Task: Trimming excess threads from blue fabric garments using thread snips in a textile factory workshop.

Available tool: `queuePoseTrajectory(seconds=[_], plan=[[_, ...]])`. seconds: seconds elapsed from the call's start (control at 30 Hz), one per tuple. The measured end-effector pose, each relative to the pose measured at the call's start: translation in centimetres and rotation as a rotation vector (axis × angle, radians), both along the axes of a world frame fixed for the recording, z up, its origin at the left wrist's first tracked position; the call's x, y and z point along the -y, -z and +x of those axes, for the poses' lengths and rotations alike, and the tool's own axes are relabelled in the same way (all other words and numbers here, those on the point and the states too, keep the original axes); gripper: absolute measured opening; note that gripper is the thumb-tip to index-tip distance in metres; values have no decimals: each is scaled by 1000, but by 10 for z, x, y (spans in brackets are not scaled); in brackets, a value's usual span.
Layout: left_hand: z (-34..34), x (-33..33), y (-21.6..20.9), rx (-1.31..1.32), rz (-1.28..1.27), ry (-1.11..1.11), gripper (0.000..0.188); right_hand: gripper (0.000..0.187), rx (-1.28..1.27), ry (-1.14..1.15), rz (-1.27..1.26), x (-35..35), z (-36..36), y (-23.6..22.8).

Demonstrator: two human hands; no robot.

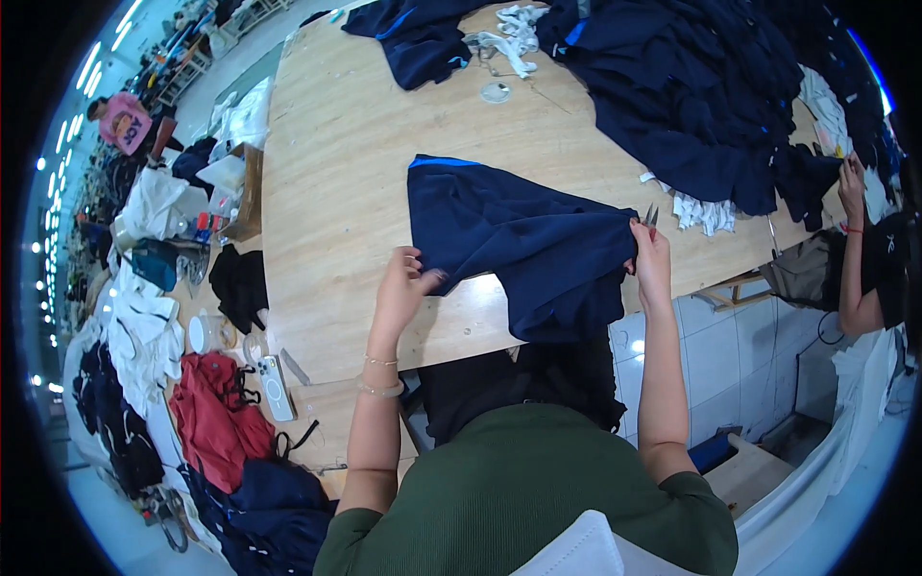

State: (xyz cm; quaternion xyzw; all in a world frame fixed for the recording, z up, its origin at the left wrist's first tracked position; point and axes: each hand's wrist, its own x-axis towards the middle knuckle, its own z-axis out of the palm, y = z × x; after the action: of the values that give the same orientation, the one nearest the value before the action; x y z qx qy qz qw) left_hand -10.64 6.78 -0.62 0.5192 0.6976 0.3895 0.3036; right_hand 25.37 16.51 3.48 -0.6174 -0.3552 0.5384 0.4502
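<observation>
A dark navy garment piece [471,216] with a bright blue strip at its upper left corner is spread over the near part of the table. My right hand [652,264] is closed on its right end, and the pointed metal blades of small scissors [652,215] stick up from the same hand. At the garment's left edge is my left hand [403,288], its thumb and fingers apart; the thumb is slightly blurred and lies against the cloth. The garment's lower right part hangs at the table's front edge.
A large navy garment pile [682,106] covers the table's far right, with white scraps [706,213] beside it. Another person's hand [851,187] holds dark cloth at right. Left lie a phone [276,389], a red bag [219,422] and a cardboard box [252,192].
</observation>
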Motion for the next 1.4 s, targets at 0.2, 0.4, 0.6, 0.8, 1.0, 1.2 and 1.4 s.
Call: queuePoseTrajectory(seconds=[0.2,0.4,0.6,0.8,1.0,1.2,1.4], plan=[[1,-3,10,-398,-59,110,21,22,-123,40,100,-26,-6,10],[-43,-32,-99,406,163,-89,19,11,65,-258,279,-49,16,-68],[-49,-52,-165,771,317,-12,22,12,-144,-113,470,-69,15,-137],[-53,-60,-192,747,324,-11,23,9,-168,-144,569,-83,16,-161],[-52,-53,-194,729,309,-48,26,7,-226,-111,518,-83,14,-164],[-22,-3,-218,675,368,75,24,27,-391,-284,592,-33,-19,-186],[52,37,-278,687,412,369,17,54,-511,-1079,254,47,-102,-214]])
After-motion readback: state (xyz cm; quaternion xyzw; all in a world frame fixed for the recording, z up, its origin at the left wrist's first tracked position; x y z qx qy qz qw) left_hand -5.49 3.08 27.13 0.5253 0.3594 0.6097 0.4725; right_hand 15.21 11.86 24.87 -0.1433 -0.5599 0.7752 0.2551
